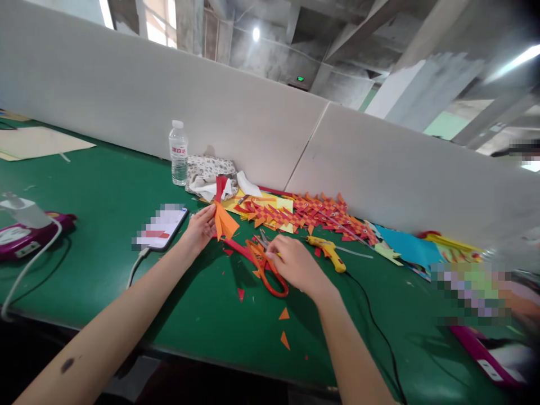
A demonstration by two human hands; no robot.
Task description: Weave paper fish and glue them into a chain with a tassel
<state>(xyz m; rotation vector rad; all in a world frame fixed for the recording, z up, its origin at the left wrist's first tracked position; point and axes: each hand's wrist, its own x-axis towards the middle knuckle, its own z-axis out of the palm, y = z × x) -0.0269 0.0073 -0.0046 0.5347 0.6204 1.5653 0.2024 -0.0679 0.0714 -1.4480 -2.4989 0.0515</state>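
Observation:
My left hand [202, 226] pinches a woven paper piece [225, 220] with orange flaps below and a red strip standing up, holding it above the table. My right hand [289, 261] has its fingers closed around the middle of orange-handled scissors [275, 284]; the blades point away from me and the fingers partly hide the pivot. Under the scissors lies a red paper strip [240, 248]. Just right of my right hand is a yellow hot glue gun [328, 251]. Behind both hands lie red and orange woven paper fish shapes [312, 214] in a pile.
A phone [164, 228] on a cable lies left, near a water bottle [179, 154] and patterned cloth [211, 171]. Paper scraps [284, 340] dot the green table [202, 320]. Purple power strips [25, 239] sit at both sides. A white partition [236, 118] runs behind; blue paper [409, 247] lies right.

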